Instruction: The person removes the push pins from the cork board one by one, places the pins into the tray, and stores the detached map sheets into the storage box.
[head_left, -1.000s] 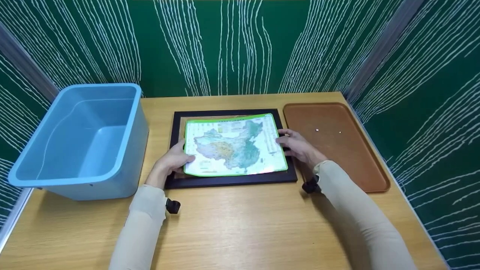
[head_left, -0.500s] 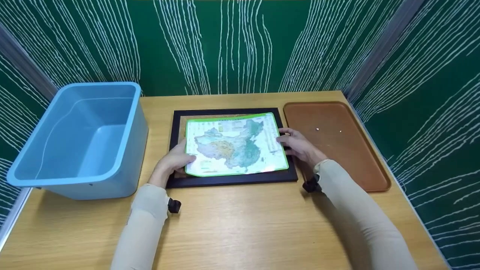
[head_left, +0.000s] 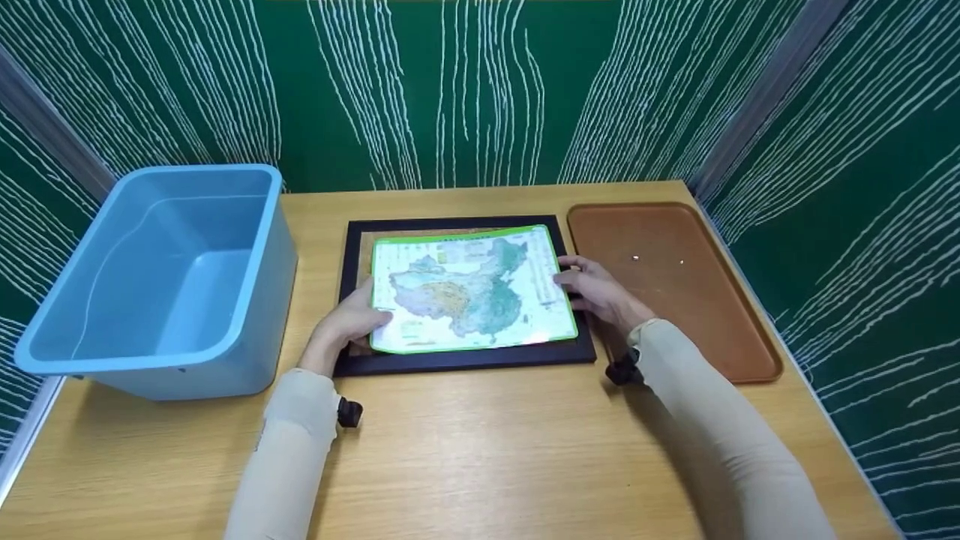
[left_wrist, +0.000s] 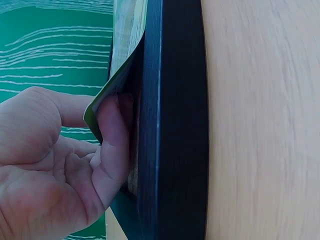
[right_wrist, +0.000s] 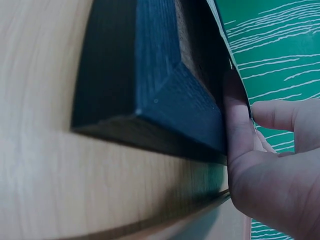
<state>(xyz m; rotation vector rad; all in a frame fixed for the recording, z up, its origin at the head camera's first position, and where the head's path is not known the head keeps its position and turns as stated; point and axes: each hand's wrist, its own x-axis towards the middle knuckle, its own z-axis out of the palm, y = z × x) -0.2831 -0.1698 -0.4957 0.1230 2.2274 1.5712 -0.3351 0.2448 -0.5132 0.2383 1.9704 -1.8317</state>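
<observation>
A green-edged map sheet [head_left: 457, 296] lies in the head view over a black picture frame [head_left: 465, 362] with a brown inner panel [head_left: 364, 259]. My left hand [head_left: 346, 321] pinches the map's left edge, thumb on top; the left wrist view shows its fingers [left_wrist: 114, 135] curled underneath, lifting that edge off the frame. On the opposite side, my right hand [head_left: 596, 291] holds the right edge. Its thumb [right_wrist: 274, 114] is on the map's face and a finger [right_wrist: 239, 122] reaches beneath, close above the frame's corner. Some fingertips are hidden behind the sheet.
A deep blue tub [head_left: 259, 300] stands to the left of the frame. To the right lies a brown tray [head_left: 675, 315] with two tiny shiny bits on it. The wooden table [head_left: 480, 450] meets green walls with white lines at the back and right.
The left hand and the map have shifted very slightly to the right since the earliest frame. Both hands keep hold of the map throughout.
</observation>
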